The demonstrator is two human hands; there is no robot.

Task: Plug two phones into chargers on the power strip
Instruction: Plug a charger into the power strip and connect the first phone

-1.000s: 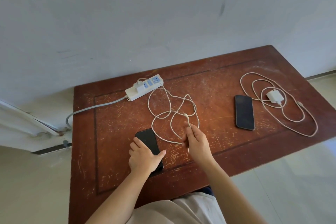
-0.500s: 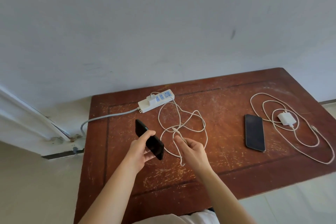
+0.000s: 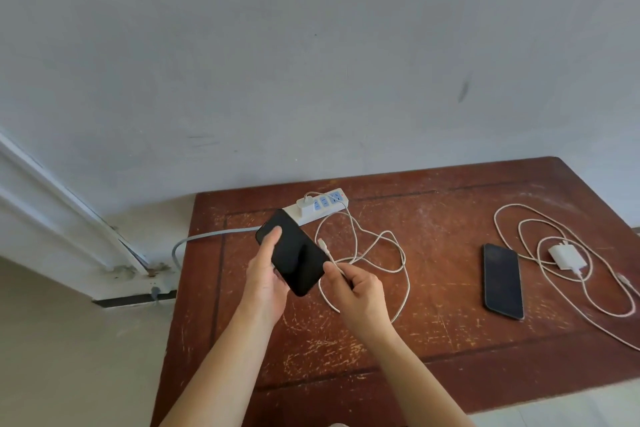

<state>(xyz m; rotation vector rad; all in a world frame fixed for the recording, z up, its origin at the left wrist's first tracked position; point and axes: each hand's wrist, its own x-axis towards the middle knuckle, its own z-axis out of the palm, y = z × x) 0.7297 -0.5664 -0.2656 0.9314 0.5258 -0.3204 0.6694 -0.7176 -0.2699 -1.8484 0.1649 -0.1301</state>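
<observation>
Since a second ago the first phone (image 3: 294, 256) has come up off the surface (image 3: 433, 340); it lay flat under the left hand (image 3: 265, 279) then, and now that hand grips it in the air, tilted, thumb across the dark screen and fingers behind. The right hand (image 3: 360, 291) is pinched shut on the white cable (image 3: 372, 255) a little way behind its connector (image 3: 322, 243), which sticks up free, just beside the phone's long right edge and not in any port yet.

Handling-wise, my guess is the phone is light but slick and glassy, so holding it by the long edges like this makes sense, and it wouldn't love a drop onto that hard wood. The cable is floppy and does nothing to help aim, so gripping closer to the stiff plug end would give more control. Which end has the charging port I can't tell from here.

Count time: two phones, one in hand and the second phone (image 3: 503, 281) lying face up off to the right. Two cables, the one being held and a loose cable (image 3: 588, 291) coiled on the far right. Two charger bricks, one plugged charger (image 3: 304, 206) sitting in the power strip (image 3: 320, 206), and a spare charger (image 3: 566, 255) lying unplugged inside the loose coil. One power strip, at the back near the wall. So roughly the first half is in progress.
</observation>
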